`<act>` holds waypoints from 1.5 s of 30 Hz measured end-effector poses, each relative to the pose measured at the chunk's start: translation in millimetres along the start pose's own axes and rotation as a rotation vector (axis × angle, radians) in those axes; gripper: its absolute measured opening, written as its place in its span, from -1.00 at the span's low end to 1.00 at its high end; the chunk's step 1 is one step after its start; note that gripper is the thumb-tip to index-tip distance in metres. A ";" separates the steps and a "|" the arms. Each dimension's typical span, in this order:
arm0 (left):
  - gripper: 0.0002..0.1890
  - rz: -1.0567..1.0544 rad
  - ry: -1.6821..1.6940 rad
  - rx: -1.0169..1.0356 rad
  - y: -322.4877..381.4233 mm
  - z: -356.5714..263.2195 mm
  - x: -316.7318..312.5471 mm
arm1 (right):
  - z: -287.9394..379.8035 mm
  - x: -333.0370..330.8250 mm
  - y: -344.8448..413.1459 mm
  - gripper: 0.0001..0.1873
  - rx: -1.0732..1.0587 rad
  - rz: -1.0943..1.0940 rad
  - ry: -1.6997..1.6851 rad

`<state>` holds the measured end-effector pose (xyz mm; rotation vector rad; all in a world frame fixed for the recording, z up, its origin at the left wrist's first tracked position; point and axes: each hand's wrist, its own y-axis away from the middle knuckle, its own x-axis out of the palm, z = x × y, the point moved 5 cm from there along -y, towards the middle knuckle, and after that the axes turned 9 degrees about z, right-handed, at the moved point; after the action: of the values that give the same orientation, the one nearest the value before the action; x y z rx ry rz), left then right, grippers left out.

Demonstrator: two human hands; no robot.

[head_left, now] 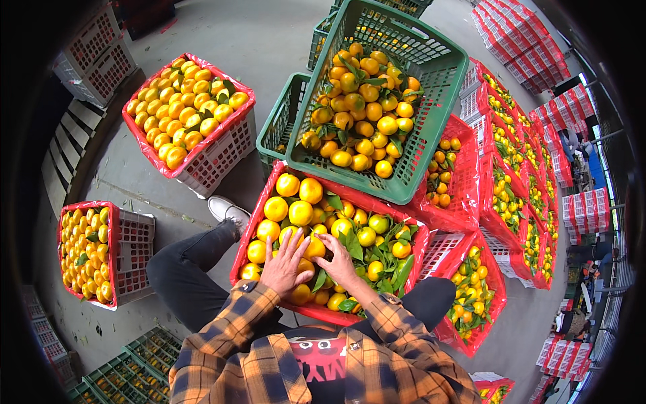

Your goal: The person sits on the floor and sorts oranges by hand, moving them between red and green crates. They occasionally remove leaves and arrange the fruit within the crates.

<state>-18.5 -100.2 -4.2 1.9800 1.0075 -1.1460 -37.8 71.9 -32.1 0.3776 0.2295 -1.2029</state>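
A crate lined with red plastic film [424,247] stands before me between my knees, filled with mandarins and green leaves. My left hand [286,265] lies palm down over the fruit on the crate's left side, its fingers spread. Beside it, my right hand [340,263] has its thumb and fingertips around the edge of a mandarin [315,248] between the two hands. Large mandarins [301,213] sit in rows on the left half. On the right half, smaller fruit [375,270] lies loose among leaves [353,246]. My palms hide part of the fruit below.
A tilted green plastic crate [444,96] of leafy mandarins rests over the far edge of my crate. Packed crates stand at left, one farther off [217,156] and one nearer [135,247]. Red-lined crates [469,298] crowd the right. Green crates [146,348] are at lower left.
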 end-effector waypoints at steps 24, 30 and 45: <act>-0.22 0.150 -0.084 -0.029 -27.6 -5.5 12.0 | -25.2 -44.6 -63.8 -0.58 0.171 0.113 -0.332; -0.19 0.175 -0.133 0.104 -33.7 -4.7 6.5 | -20.1 -42.6 -57.9 -0.68 0.120 0.087 0.130; -0.20 0.206 -0.176 0.140 -36.9 -1.6 10.4 | -15.8 -183.9 -197.4 -0.44 0.135 0.025 0.973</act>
<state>-45.8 -77.1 -18.0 1.9961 0.6332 -1.2779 -286.3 176.0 -10.7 1.0688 0.9774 -0.9305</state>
